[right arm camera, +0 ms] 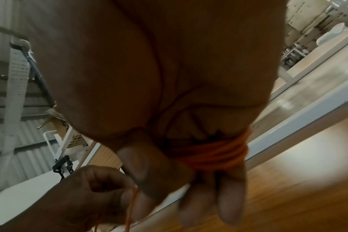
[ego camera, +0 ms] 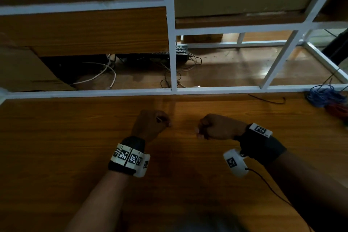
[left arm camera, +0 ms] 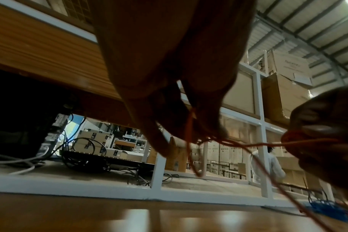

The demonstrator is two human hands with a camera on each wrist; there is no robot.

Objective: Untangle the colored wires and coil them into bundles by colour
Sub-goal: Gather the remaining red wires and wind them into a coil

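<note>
From the head view, both hands hover above the wooden surface near the middle of the frame, knuckles up, each wearing a wrist band with black-and-white markers. The left hand sits at about 9 o'clock of the right hand, a short gap between them; both are curled, but the wire they work is too thin to see here. Toward 3 o'clock, at the surface's far right edge, lies a loose heap of blue wire with red wire just beside it at 5 o'clock. Beyond the surface stands a white frame, with a black keyboard and pale cables on the shelf behind it.

In the left wrist view, the left hand's grip is pinching the orange wire between fingertips. The strand runs toward 3 o'clock to the right hand, and another length trails down to 5 o'clock toward the blue wire on the surface.

In the right wrist view, the right hand's fingers point down with orange wire wound round them in several turns, the thumb pressed beside the coil. At 7 o'clock the left hand pinches the hanging strand.
</note>
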